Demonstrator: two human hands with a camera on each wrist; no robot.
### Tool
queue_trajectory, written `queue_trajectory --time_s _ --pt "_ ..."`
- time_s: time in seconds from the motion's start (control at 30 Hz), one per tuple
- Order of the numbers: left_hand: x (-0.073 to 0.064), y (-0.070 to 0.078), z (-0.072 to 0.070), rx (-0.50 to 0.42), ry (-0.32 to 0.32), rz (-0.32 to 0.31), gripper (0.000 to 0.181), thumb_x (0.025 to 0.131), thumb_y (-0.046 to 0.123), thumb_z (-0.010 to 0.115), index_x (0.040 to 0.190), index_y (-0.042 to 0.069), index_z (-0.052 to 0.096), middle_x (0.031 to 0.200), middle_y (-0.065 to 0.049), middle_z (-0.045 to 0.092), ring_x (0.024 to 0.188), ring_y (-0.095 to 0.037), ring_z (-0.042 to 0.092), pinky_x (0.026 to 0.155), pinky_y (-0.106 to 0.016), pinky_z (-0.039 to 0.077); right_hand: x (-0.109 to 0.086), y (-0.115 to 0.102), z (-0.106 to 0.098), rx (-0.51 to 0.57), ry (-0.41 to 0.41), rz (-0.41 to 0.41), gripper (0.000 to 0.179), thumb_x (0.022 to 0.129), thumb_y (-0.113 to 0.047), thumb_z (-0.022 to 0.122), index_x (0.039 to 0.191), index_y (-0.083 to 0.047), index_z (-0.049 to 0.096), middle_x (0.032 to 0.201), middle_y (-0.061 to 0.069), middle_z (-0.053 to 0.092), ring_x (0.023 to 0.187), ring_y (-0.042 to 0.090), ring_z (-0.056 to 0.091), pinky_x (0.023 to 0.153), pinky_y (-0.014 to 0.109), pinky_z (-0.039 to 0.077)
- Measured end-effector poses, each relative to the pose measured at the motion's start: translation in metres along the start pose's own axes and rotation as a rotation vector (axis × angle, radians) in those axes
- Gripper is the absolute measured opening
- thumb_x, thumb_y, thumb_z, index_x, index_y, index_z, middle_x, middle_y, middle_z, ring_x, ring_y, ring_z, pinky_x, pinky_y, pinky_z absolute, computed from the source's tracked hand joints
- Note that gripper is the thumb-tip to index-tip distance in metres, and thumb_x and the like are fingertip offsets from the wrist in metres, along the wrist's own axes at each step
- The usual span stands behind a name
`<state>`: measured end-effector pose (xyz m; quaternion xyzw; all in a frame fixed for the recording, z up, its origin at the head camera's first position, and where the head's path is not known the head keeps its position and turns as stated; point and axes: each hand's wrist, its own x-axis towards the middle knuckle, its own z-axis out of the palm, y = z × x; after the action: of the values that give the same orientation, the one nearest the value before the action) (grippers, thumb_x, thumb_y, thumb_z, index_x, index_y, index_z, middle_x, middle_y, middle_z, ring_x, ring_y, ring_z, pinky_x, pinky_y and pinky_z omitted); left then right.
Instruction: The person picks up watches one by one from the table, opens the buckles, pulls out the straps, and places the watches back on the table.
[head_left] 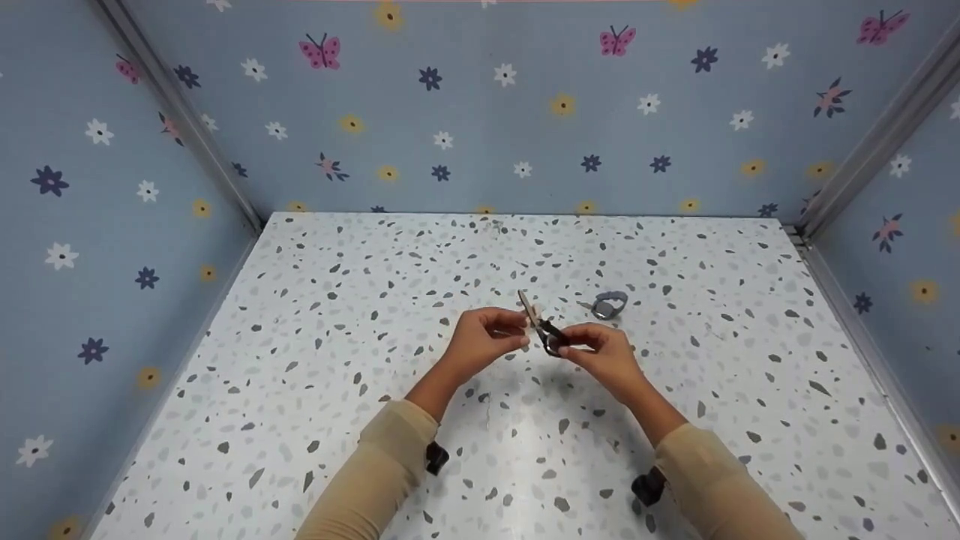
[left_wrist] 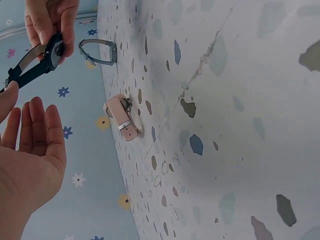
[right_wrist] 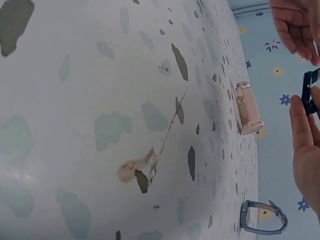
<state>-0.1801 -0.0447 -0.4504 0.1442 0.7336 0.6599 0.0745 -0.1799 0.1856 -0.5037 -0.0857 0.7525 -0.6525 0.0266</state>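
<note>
A black wristwatch [head_left: 553,334] hangs above the table, its strap angled up and away. My right hand [head_left: 604,356] holds it by the case between thumb and fingers, as the left wrist view also shows with the dark watch [left_wrist: 50,57]. My left hand [head_left: 484,341] is just beside the strap, thumb and fingers apart. In the left wrist view its fingers [left_wrist: 40,130] are loosely extended, and the thumb is close to the strap's end; whether it touches cannot be told.
On the speckled table [head_left: 337,337] lie a grey-blue watch [head_left: 609,305] beyond my right hand and a pink watch [left_wrist: 122,117], mostly hidden behind the black one in the head view. Flower-patterned walls [head_left: 480,112] enclose the table at the back and sides.
</note>
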Motion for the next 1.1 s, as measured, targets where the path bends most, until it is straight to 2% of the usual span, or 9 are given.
queue_trajectory --time_s 0.13,0.27,0.33,0.43,0.53,0.67,0.9,1.0,1.1 --pt "0.0 -0.003 0.002 -0.009 -0.004 -0.007 0.026 0.083 -0.002 0.075 0.107 -0.008 0.069 0.107 -0.027 0.067 0.095 -0.034 0.068 0.074 -0.029 0.059 0.0 0.0 0.002 0.008 -0.014 -0.016 0.024 0.081 0.008 0.074 0.104 0.005 0.07 0.103 0.015 0.07 0.096 0.023 0.067 0.08 0.028 0.058" --pt "0.0 -0.003 0.005 0.012 0.001 -0.011 0.023 0.084 -0.001 0.075 0.105 -0.006 0.071 0.104 -0.022 0.07 0.091 -0.03 0.069 0.075 -0.042 0.059 0.0 0.002 0.004 0.018 -0.038 -0.022 0.024 0.081 0.007 0.074 0.105 0.006 0.069 0.102 0.016 0.07 0.096 0.023 0.068 0.081 0.03 0.058" --pt "-0.001 -0.003 0.006 0.029 0.009 -0.022 0.021 0.084 0.0 0.075 0.104 -0.005 0.073 0.101 -0.018 0.072 0.087 -0.025 0.07 0.074 -0.045 0.059 0.0 0.003 0.004 0.022 -0.055 -0.02 0.024 0.082 0.007 0.074 0.105 0.007 0.069 0.102 0.017 0.069 0.096 0.023 0.067 0.083 0.032 0.058" --pt "-0.002 -0.002 0.007 0.046 0.017 -0.033 0.018 0.084 0.003 0.076 0.101 -0.004 0.074 0.097 -0.015 0.073 0.082 -0.023 0.07 0.072 -0.037 0.06 -0.001 0.004 0.005 0.028 -0.076 -0.017 0.025 0.082 0.007 0.074 0.106 0.008 0.068 0.103 0.019 0.069 0.097 0.023 0.067 0.085 0.033 0.057" --pt "-0.003 -0.001 0.008 0.055 0.014 -0.02 0.018 0.084 0.004 0.076 0.1 -0.004 0.074 0.097 -0.014 0.073 0.085 -0.029 0.07 0.069 -0.027 0.058 -0.001 0.004 0.005 0.036 -0.079 -0.013 0.025 0.082 0.006 0.074 0.106 0.008 0.068 0.103 0.019 0.069 0.097 0.023 0.068 0.085 0.033 0.057" --pt "-0.003 -0.001 0.009 0.06 0.009 -0.006 0.018 0.084 0.003 0.076 0.1 -0.004 0.074 0.097 -0.014 0.073 0.09 -0.035 0.068 0.069 -0.025 0.058 -0.001 0.004 0.005 0.035 -0.081 -0.018 0.024 0.083 0.005 0.074 0.106 0.007 0.068 0.103 0.018 0.069 0.097 0.022 0.068 0.085 0.032 0.057" --pt "-0.002 -0.001 0.009 0.065 0.019 -0.032 0.017 0.086 0.004 0.074 0.101 -0.003 0.073 0.095 -0.013 0.073 0.08 -0.018 0.068 0.065 -0.021 0.054 -0.003 0.001 0.007 0.029 -0.076 -0.037 0.028 0.085 0.002 0.074 0.111 0.006 0.068 0.109 0.02 0.068 0.101 0.023 0.065 0.084 0.031 0.057" --pt "0.003 -0.012 0.009 0.063 0.022 -0.052 0.019 0.086 0.007 0.075 0.103 -0.002 0.073 0.096 -0.012 0.073 0.079 -0.016 0.068 0.066 -0.026 0.057 -0.003 0.001 0.008 0.039 -0.07 -0.038 0.031 0.085 0.002 0.073 0.115 0.008 0.066 0.114 0.022 0.066 0.104 0.022 0.065 0.085 0.031 0.057" --pt "0.009 -0.027 0.008 0.051 0.024 -0.06 0.022 0.086 0.01 0.076 0.105 0.0 0.073 0.099 -0.011 0.073 0.082 -0.018 0.068 0.072 -0.037 0.059 -0.003 0.001 0.009 0.052 -0.065 -0.035 0.032 0.086 0.002 0.072 0.117 0.009 0.065 0.115 0.025 0.065 0.105 0.022 0.065 0.085 0.031 0.057"
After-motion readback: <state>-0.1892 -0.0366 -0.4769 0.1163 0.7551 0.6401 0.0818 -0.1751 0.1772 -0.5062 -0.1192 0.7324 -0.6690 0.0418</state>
